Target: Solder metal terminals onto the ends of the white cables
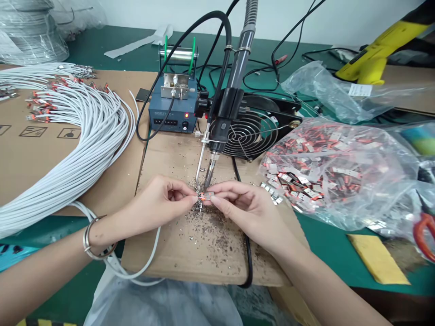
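While the mounted soldering iron [217, 136] points down from twelve o'clock, the left hand [156, 201] and right hand [244, 208] pinch together on one small terminal piece [205, 195] directly under its tip, apparently steadying the joint there; a white cable [149, 253] trails toward seven o'clock.

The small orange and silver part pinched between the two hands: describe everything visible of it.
The small orange and silver part looks like a metal tab with an orange body. It lies roughly level, pinched by the left hand and the right hand, just under the fixed soldering iron tip, above the debris-speckled cardboard sheet. Finer detail is too small to tell.
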The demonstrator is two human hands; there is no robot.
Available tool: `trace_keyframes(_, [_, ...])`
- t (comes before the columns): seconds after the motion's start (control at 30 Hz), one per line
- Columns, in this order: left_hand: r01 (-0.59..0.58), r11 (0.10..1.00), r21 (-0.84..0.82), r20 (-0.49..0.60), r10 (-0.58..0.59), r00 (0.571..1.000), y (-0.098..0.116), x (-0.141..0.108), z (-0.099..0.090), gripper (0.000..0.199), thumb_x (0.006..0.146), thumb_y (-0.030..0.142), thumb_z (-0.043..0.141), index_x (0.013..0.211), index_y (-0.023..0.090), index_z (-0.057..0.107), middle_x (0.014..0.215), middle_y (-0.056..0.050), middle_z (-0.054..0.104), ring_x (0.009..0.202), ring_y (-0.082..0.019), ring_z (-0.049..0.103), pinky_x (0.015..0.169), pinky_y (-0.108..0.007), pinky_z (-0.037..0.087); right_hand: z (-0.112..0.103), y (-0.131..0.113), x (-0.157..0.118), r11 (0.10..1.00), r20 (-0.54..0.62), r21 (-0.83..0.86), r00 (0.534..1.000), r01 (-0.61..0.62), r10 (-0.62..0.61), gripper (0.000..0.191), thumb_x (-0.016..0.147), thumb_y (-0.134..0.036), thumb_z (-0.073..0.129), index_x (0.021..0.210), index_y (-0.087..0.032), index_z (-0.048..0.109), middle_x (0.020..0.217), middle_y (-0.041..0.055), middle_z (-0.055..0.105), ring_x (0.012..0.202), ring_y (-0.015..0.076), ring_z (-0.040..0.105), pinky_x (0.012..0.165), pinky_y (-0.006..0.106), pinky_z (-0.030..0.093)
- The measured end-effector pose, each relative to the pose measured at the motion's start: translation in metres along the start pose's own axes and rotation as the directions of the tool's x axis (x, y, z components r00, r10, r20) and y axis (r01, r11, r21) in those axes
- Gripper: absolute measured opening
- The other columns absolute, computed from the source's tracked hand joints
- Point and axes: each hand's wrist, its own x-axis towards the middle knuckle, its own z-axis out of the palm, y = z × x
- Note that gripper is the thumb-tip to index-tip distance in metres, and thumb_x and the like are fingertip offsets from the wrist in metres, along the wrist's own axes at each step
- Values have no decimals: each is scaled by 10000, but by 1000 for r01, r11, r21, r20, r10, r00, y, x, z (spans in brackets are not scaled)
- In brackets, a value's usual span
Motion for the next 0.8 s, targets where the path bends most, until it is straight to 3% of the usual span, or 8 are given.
trace_keyframes(0.37, [-201, 962, 186, -23, 209, 978, -10, -3, -1, 254, 844, 335, 484, 878, 167, 671, 684, -13, 556, 584, -76, 406, 506, -194, 303, -1, 0, 0, 998, 23, 59, 999, -24, 23, 96, 761, -160, 599, 847, -118, 598, 752, 38, 664, 687, 42, 614, 601, 77, 448])
trace_keyframes(0.8, [-249, 947, 204, -69, 268, 961, -6, -3, 0, 171, 822, 273, 525, 853, 212, 681, 665, 28, 576, 564, -54, 420, 489, -179, 308, -3, 0, -2, 997, 35, 59, 998, 44, -46, 94, 768, -152, 600, 855, -118, 601, 755, 33, 662, 690, 29, 606, 622, 62, 454])
